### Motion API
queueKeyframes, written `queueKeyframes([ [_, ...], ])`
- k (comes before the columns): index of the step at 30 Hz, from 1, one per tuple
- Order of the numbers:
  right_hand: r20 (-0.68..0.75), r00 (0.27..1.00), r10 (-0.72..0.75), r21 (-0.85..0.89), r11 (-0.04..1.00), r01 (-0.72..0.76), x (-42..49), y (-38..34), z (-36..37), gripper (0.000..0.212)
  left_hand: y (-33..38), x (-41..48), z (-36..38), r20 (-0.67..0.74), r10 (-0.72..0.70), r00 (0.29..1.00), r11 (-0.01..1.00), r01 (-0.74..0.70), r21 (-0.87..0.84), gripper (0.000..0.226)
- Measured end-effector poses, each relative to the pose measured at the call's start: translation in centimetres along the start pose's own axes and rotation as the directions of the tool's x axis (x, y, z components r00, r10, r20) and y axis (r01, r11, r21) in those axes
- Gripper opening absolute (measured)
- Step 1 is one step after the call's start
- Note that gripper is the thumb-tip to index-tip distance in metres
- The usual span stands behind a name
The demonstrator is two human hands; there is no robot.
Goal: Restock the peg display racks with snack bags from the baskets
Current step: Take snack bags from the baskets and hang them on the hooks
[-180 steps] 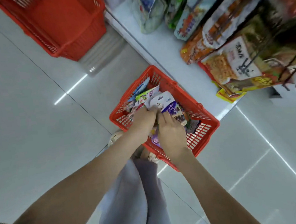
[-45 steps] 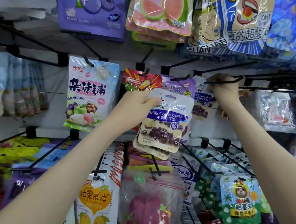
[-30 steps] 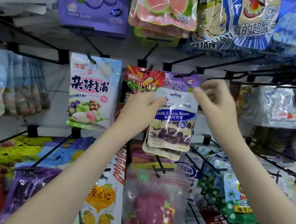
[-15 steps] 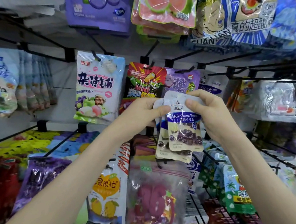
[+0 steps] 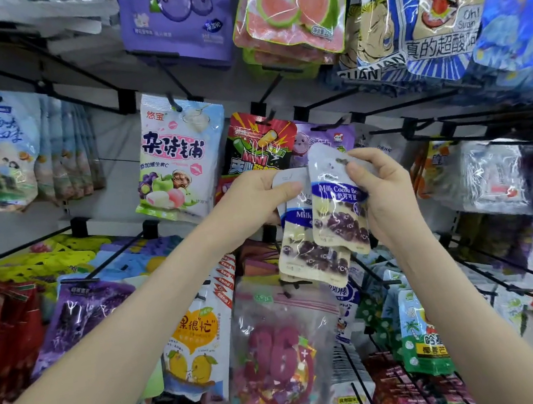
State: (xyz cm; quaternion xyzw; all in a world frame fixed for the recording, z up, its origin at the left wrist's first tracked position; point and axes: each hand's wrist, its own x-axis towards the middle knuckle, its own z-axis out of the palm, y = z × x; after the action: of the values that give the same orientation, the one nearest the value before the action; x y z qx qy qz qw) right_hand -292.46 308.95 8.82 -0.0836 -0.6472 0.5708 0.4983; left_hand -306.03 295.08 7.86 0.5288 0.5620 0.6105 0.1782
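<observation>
Between the thumbs: one Milk Cocoa Beans bag [image 5: 338,207], front of the bunch, upright, label outward.

Right hand [image 5: 386,195]: thumb and fingers pinch that bag by its right edge, just below its punched top.
Left hand [image 5: 258,196]: thumb clamped across the white headers of the remaining bags [image 5: 310,256], which hang below its fingers and behind the front bag.

Count: hands 2. Front bag 1. Bags behind it at least 2, possibly 3; the edges overlap too much to settle it. Bare black pegs [image 5: 440,117] beyond the right fingers: several, not countable.

Step, as judged: separating one bag to hang.

Risks:
- The left grip holds the headers only and the film is glossy, so drawing the front bag off could drag a second one loose and drop it.
- The pinch sits close to the hole, so the fingers may block the peg tip.
- Hung packets crowd just past the fingertips; a wide reach could knock them.
</observation>
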Motion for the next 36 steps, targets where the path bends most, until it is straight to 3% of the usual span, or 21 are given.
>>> queueKeyframes([
  [5,-0.192,0.972,-0.138,-0.011,0.99,0.138,0.8,-0.7,-2.1,0.012,-0.4,0.6,-0.8,-0.157,0.068,0.985,0.986,-0.042,0.163,0.029],
  [8,-0.321,0.916,-0.242,-0.057,0.97,0.236,1.1,-1.5,-3.3,0.012,-0.1,1.0,-1.0,-0.219,0.095,0.971,0.979,-0.052,0.195,0.056],
  [11,-0.388,0.848,-0.36,-0.144,0.933,0.33,1.6,-2.5,-4.3,0.013,0.5,1.1,-0.8,-0.249,0.13,0.96,0.98,-0.086,0.179,0.033],
  [13,-0.383,0.835,-0.395,-0.18,0.918,0.352,2.0,-3.1,-4.8,0.014,0.7,1.4,-0.6,-0.266,0.159,0.951,0.976,-0.111,0.186,0.042],
  [17,-0.283,0.882,-0.377,-0.262,0.915,0.307,3.2,-3.7,-6.0,0.013,1.0,1.8,0.0,-0.253,0.188,0.949,0.97,-0.139,0.202,0.064],
  [21,-0.196,0.928,-0.318,-0.353,0.905,0.236,4.0,-4.1,-7.2,0.024,0.9,2.2,0.4,-0.246,0.205,0.947,0.966,-0.155,0.207,0.029],
  [27,-0.207,0.947,-0.247,-0.581,0.81,0.084,6.3,-2.9,-6.6,0.018,0.5,2.7,0.3,-0.243,0.189,0.951,0.972,-0.146,0.186,0.029],
  [30,-0.279,0.932,-0.233,-0.648,0.761,-0.004,7.8,-1.5,-6.4,0.01,0.2,2.7,0.3,-0.224,0.2,0.954,0.971,-0.163,0.174,0.034],
  [33,-0.388,0.846,-0.365,-0.766,0.639,-0.076,7.6,-0.6,-5.9,0.035,-0.2,2.8,0.2,-0.258,0.186,0.948,0.974,-0.145,0.172,0.06],
  [35,-0.395,0.765,-0.509,-0.774,0.633,0.022,5.5,-0.5,-4.7,0.032,-0.5,2.8,0.3,-0.272,0.191,0.943,0.974,-0.148,0.171,0.051],
  [36,-0.377,0.767,-0.52,-0.733,0.674,0.097,3.9,-0.5,-3.9,0.025,-0.6,2.7,0.3,-0.275,0.191,0.942,0.974,-0.148,0.171,0.045],
])
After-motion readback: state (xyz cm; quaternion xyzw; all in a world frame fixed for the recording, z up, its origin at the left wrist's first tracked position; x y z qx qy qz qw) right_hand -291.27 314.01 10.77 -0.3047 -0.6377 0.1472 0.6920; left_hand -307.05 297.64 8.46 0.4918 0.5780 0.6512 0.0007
